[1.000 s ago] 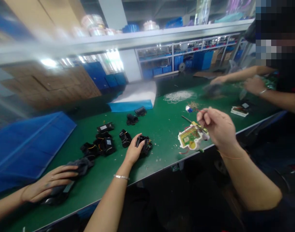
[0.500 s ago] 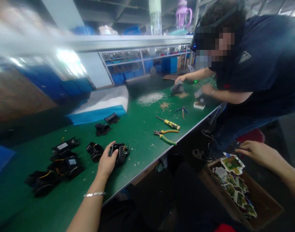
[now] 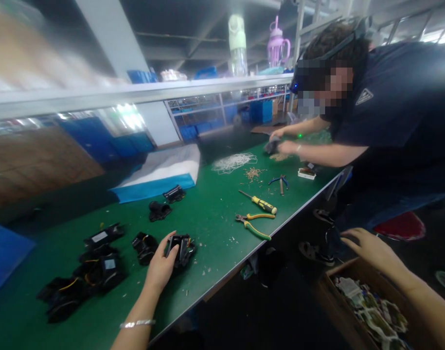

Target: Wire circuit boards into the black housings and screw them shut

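My left hand (image 3: 163,265) grips a black plastic housing (image 3: 184,255) at the table's near edge, with the thumb inside its open frame. Just left of that hand lies another black plastic part (image 3: 144,247). My right hand (image 3: 371,250) is off the table on the right, its fingers stretched out and apart with nothing in them. Below it stands a cardboard box (image 3: 329,291) with several crumpled, printed plastic pieces (image 3: 375,308) inside.
More black parts (image 3: 103,265) lie at left on the green table (image 3: 211,223). Cutting pliers (image 3: 257,226), a screwdriver (image 3: 260,201) and smaller pliers (image 3: 280,183) lie mid-table, near a pile of small screw-like pieces (image 3: 252,173). A co-worker (image 3: 386,107) bends over the far end.
A printed piece that was under my right hand has dropped into the box, and that hand has opened. My left hand keeps the housing. The co-worker's hands have come together.
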A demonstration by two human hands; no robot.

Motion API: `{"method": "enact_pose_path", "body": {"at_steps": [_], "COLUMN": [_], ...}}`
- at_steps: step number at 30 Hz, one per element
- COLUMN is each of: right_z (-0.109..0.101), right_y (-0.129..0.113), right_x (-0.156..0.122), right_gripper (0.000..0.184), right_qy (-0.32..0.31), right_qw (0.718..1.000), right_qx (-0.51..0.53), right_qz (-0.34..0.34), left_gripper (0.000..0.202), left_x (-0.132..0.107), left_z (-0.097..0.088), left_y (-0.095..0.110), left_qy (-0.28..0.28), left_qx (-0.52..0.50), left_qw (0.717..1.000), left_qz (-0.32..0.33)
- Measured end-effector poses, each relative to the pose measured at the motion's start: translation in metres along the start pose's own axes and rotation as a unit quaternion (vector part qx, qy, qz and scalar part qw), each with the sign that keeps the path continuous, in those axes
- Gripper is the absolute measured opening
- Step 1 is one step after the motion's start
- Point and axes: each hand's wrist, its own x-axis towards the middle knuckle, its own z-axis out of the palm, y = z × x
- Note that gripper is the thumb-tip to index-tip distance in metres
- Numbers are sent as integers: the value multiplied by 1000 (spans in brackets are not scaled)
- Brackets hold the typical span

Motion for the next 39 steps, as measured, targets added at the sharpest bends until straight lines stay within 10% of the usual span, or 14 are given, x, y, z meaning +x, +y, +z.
{"method": "enact_pose_path", "body": {"at_steps": [7, 12, 26, 39], "right_z": [62, 107, 153, 107], "right_y": [-120, -154, -111, -65], "right_x": [90, 121, 263, 250], "right_gripper": [28, 30, 32, 35], "right_qy": [-129, -164, -163, -159], "right_qw": [981, 975, 975, 966], "right_qx": [95, 73, -58, -70], "right_qz": [-110, -128, -138, -192], "left_gripper": [60, 63, 62, 63], "left_x": [2, 0, -3, -2], "left_z": [0, -4, -6, -7], "left_y": [-6, -1, 3, -21], "left_qy": [-11, -29, -6, 21], "left_qx": [-26, -32, -77, -23], "left_qw": [999, 998, 993, 991], "left_qz": [-17, -54, -86, -129]}}
